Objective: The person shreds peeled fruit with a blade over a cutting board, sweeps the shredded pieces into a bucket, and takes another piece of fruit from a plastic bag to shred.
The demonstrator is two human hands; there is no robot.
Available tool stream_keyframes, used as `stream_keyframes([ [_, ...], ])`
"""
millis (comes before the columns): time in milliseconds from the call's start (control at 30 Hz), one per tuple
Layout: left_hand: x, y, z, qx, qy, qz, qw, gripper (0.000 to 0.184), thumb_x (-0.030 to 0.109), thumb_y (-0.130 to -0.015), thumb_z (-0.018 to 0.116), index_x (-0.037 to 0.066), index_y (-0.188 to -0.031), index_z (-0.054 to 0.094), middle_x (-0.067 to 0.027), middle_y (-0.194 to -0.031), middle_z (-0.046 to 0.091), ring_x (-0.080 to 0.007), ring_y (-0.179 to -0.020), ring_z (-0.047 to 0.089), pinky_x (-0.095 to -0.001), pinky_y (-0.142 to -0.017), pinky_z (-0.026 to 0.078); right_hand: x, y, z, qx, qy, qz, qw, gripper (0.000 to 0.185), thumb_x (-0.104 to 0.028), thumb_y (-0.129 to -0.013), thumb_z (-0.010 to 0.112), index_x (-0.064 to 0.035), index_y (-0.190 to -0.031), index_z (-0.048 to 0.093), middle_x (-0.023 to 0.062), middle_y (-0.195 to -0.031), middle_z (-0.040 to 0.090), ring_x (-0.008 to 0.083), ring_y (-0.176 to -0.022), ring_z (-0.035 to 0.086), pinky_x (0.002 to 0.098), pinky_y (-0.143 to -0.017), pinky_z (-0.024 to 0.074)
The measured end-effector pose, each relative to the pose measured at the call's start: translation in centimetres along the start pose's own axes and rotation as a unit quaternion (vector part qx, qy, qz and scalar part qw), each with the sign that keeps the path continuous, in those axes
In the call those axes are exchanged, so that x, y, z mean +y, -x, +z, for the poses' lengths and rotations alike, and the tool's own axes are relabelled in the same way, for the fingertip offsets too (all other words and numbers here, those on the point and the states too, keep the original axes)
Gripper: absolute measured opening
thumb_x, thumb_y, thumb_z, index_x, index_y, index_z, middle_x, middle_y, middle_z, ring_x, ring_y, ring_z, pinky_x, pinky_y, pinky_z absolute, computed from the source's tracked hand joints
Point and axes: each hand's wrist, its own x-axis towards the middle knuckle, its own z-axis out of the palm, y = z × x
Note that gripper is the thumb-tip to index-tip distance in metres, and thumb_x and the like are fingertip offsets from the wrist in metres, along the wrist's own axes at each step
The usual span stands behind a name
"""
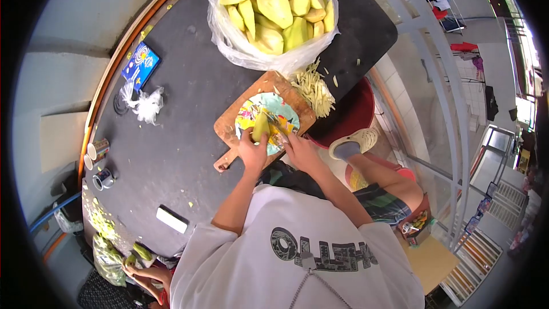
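Observation:
My left hand (251, 150) is closed around a peeled yellow-green fruit piece (261, 127), perhaps green mango, held upright over a colourful round mat (243, 119). The mat lies on a wooden cutting board (226, 124) with a handle. Beside the piece, my right hand (300, 151) is closed on what looks like a knife (278, 124), its blade angled toward the fruit. The fingers partly hide its grip. Pale shredded strips (315, 92) are heaped off the board's far right corner. Behind the board, a clear plastic bag (220, 43) holds many large peeled pieces.
On the dark table (171, 160) lie a blue packet (141, 64), a crumpled plastic bag (147, 105), a white phone (171, 220) and cups (98, 149). A red tub (357, 106) stands below the right edge. Another person's hands (146, 277) work with green fruit at lower left.

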Motion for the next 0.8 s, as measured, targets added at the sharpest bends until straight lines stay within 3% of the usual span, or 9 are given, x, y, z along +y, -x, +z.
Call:
stream_keyframes([
  [200,1.2,2.0,0.9,-0.052,0.095,-0.009,0.994,0.041,0.012,-0.088,0.073,-0.003,-0.123,0.058,-0.0183,-0.1,0.072,-0.024,-0.092,0.072,-0.0333,-0.079,0.058,0.3,-0.4,0.2,0.012,0.003,-0.011,1.0,0.019,-0.019,-0.098,0.054,-0.0019,-0.102,0.049,0.0253,-0.091,0.065,0.0483,-0.083,0.063,0.056,-0.07,0.0505],
  [267,-0.5,0.9,0.9,-0.066,0.138,0.056,0.987,0.038,0.007,-0.089,0.074,0.001,-0.122,0.058,-0.0169,-0.103,0.071,-0.0236,-0.092,0.072,-0.0331,-0.079,0.058,0.4,-0.4,0.1,0.005,0.005,-0.017,1.0,0.019,-0.02,-0.098,0.054,-0.002,-0.103,0.048,0.0252,-0.091,0.065,0.048,-0.083,0.063,0.0559,-0.069,0.0505],
  [333,-3.1,0.1,1.0,-0.096,0.112,0.106,0.983,0.04,0.003,-0.087,0.075,0.002,-0.122,0.056,-0.0159,-0.102,0.07,-0.0225,-0.089,0.071,-0.0327,-0.08,0.058,0.3,-0.3,0.2,0.0,0.013,-0.005,1.0,0.019,-0.019,-0.098,0.054,-0.0022,-0.104,0.048,0.0253,-0.089,0.065,0.0471,-0.081,0.064,0.0557,-0.068,0.0507],
  [400,-4.0,-0.9,0.8,-0.121,0.039,0.21,0.969,0.036,0.009,-0.088,0.073,0.002,-0.12,0.056,-0.02,-0.099,0.068,-0.0301,-0.088,0.07,-0.0381,-0.078,0.055,0.1,-0.3,-0.1,0.002,0.019,0.001,1.0,0.019,-0.019,-0.099,0.053,-0.0023,-0.104,0.048,0.0255,-0.088,0.065,0.0468,-0.08,0.064,0.0558,-0.066,0.0507],
  [600,-4.5,-2.6,1.3,-0.147,0.05,0.238,0.959,0.023,0.005,-0.091,0.062,0.002,-0.112,0.053,-0.0181,-0.091,0.058,-0.0309,-0.074,0.061,-0.0409,-0.068,0.05,1.0,-0.4,0.9,-0.005,0.046,0.019,0.999,0.019,-0.021,-0.101,0.049,-0.0024,-0.104,0.047,0.0258,-0.087,0.066,0.0464,-0.073,0.065,0.0564,-0.063,0.0511],
  [633,-4.5,-2.9,1.6,-0.134,0.063,0.266,0.952,0.023,0.005,-0.088,0.061,0.003,-0.108,0.052,-0.0164,-0.085,0.054,-0.0311,-0.068,0.057,-0.0401,-0.063,0.047,0.7,-0.4,0.6,-0.007,0.052,0.016,0.998,0.019,-0.021,-0.101,0.048,-0.0026,-0.104,0.046,0.0255,-0.087,0.067,0.0463,-0.072,0.065,0.0564,-0.063,0.0514],
  [800,-5.4,-4.2,2.1,-0.145,0.031,0.3,0.942,0.03,0.006,-0.081,0.064,0.002,-0.108,0.052,-0.0164,-0.083,0.052,-0.0324,-0.065,0.056,-0.0411,-0.061,0.047,-1.4,1.0,-0.8,0.008,0.083,0.004,0.996,0.015,-0.017,-0.097,0.052,-0.0041,-0.101,0.047,0.022,-0.082,0.066,0.0433,-0.068,0.066,0.0541,-0.059,0.0527],
])
